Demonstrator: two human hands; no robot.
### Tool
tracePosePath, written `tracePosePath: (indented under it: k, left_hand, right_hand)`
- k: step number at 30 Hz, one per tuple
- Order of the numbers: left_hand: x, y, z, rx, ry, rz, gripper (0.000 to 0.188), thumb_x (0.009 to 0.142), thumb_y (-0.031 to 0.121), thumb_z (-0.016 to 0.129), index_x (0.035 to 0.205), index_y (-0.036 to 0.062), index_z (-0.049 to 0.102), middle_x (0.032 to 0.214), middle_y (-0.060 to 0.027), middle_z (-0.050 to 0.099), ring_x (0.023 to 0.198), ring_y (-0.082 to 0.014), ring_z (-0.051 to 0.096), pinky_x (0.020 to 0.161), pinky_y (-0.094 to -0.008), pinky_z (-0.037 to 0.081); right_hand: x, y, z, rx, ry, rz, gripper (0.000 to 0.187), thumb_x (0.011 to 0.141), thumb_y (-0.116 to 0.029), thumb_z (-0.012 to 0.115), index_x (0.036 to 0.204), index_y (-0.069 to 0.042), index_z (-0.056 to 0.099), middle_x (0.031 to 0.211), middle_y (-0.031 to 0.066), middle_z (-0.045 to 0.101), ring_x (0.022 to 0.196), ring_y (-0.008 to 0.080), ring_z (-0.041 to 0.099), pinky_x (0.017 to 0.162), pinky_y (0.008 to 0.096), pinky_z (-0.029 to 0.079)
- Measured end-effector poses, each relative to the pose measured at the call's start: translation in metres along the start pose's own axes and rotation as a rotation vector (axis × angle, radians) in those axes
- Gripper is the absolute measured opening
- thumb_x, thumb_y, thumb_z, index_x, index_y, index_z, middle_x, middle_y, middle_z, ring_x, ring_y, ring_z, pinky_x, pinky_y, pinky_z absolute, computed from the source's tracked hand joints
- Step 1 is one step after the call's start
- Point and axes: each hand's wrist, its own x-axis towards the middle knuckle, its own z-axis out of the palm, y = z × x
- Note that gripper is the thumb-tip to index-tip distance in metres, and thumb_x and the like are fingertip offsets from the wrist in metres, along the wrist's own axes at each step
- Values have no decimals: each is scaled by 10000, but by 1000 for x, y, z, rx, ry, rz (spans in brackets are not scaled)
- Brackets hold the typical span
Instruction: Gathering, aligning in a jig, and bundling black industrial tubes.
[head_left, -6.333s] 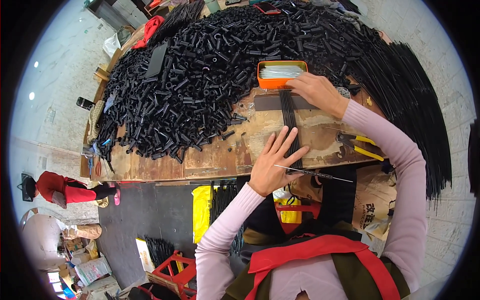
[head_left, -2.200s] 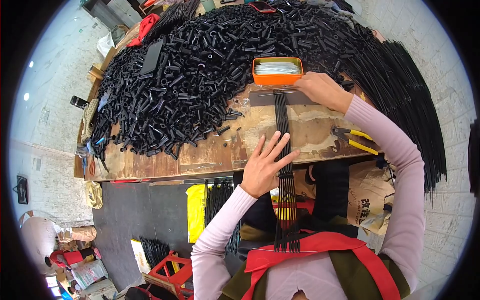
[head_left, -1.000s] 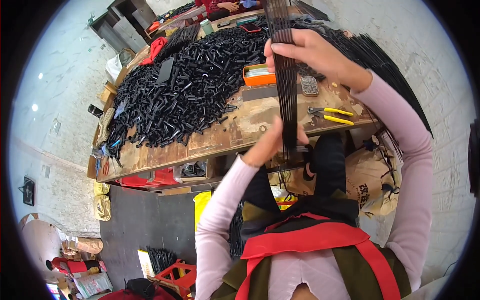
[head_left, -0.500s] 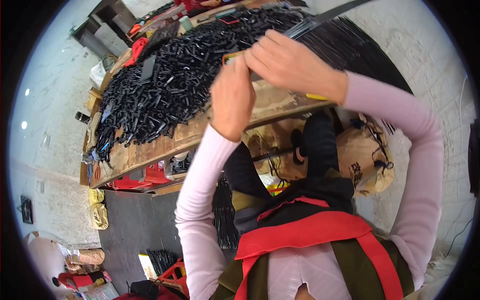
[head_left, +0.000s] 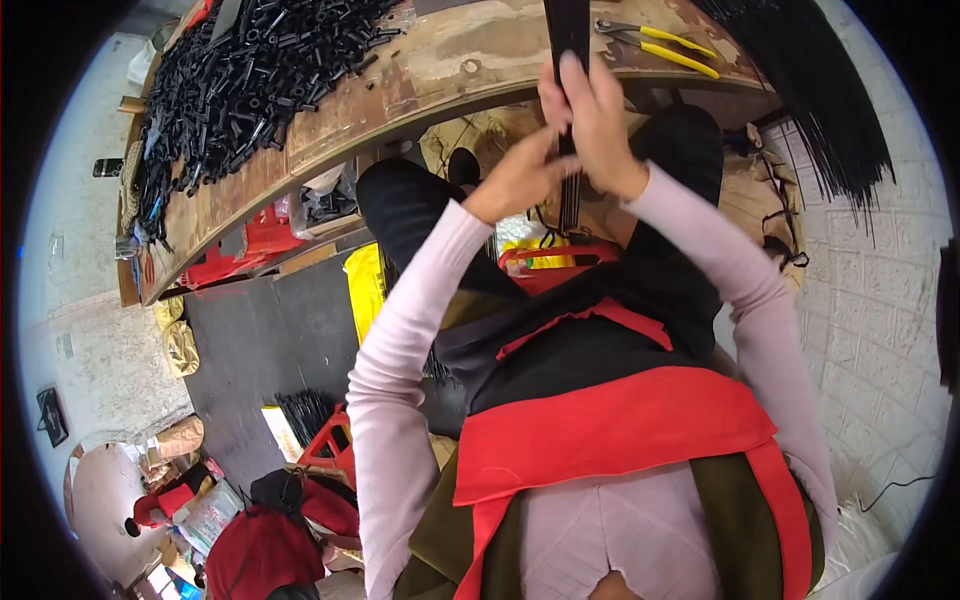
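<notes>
A bundle of thin black strips [head_left: 568, 28] stands lengthwise at the table's front edge, its lower end hanging between my knees. My right hand [head_left: 602, 130] is closed around the bundle, thumb laid along it. Just below, my left hand [head_left: 522, 178] has its fingers curled against the strips beside the right wrist; they partly hide the strips. Yellow-handled pliers [head_left: 660, 45] lie on the wooden table [head_left: 440, 85], right of the bundle.
A heap of short black tube-like pieces [head_left: 250, 85] covers the table's left part. More long black strips [head_left: 830, 110] hang over its right end. A red plastic crate [head_left: 250, 250] sits below the table. A yellow bag [head_left: 365, 295] lies on the dark floor.
Both hands have come down nearer my body, bringing the strips from a slant toward the upper right to nearly straight up and down. My left hand is now below the right. The view has tilted down.
</notes>
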Motion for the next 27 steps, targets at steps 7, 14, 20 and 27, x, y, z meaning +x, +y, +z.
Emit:
tracePosePath:
  k: [7,14,20,27]
  left_hand:
    - [-57,-75,56,-47,-119,-90,616,929,190,675,1427,-51,403,1279,-256,592,1228,-341,567,1031,-372,438]
    - [-77,-46,-16,121,-419,-146,381,1002,139,596,1343,-18,531,1095,-113,662,1020,-140,617,905,-273,489]
    - [12,62,-104,156,-142,-190,192,985,115,578,1089,-21,663,856,-43,684,766,-104,635,716,-277,527]
    - [249,121,-96,956,195,317,247,875,277,707,971,49,705,870,-123,681,809,-239,665,707,-389,521]
  right_hand:
    - [-91,61,-16,-14,15,221,261,1087,-281,401,963,-72,498,703,-25,455,577,61,411,532,222,346]
    - [-93,25,-34,157,-62,247,229,1044,-210,501,1156,-11,512,969,71,605,845,117,597,800,267,482]
    - [-65,29,-32,136,70,278,174,989,-126,602,1111,-21,537,868,4,585,790,69,558,735,228,458]
    - [-65,17,-38,175,35,323,120,980,-74,576,1077,-9,547,807,-6,528,745,62,507,680,226,424]
